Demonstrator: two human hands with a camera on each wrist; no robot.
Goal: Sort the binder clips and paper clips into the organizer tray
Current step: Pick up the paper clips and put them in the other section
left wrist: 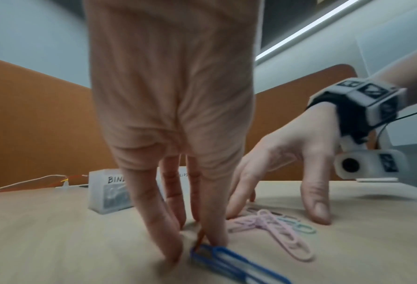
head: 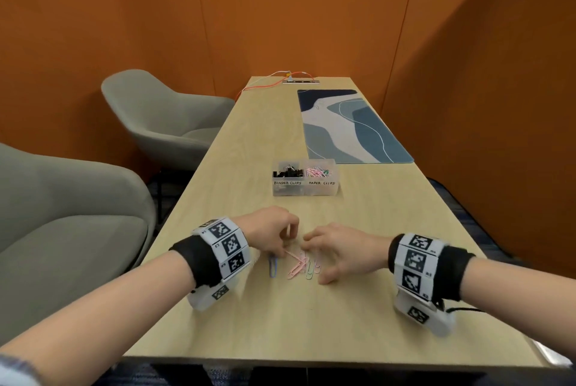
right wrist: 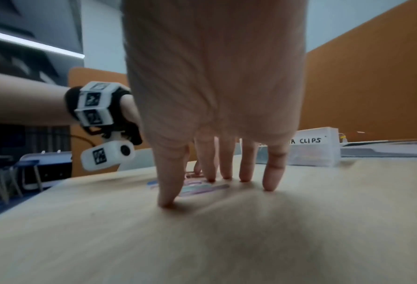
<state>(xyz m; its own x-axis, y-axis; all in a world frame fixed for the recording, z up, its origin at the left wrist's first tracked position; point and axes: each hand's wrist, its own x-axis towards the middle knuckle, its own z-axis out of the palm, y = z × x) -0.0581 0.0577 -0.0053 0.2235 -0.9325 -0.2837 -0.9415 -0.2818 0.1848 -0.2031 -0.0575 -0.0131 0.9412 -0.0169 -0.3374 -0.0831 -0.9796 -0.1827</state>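
A clear two-part organizer tray [head: 305,189] stands mid-table, labelled BINDER CLIPS on the left and PAPER CLIPS on the right. Black binder clips [head: 288,172] fill the left part and pink paper clips [head: 321,171] the right. Near me on the table lie a blue paper clip [head: 272,265] [left wrist: 229,263], several pink ones [head: 297,262] [left wrist: 282,234] and a green one [head: 310,273]. My left hand [head: 282,249] [left wrist: 197,247] points down at the blue clip's end, thumb and forefinger pinching a thin orange-pink clip. My right hand [head: 314,259] [right wrist: 197,190] is spread over the pile, fingertips on the table.
A blue patterned desk mat [head: 352,127] lies at the far right of the wooden table [head: 280,323]. An orange cable [head: 265,80] runs to a socket strip at the far end. Two grey armchairs [head: 162,117] stand to the left. Orange walls enclose the booth.
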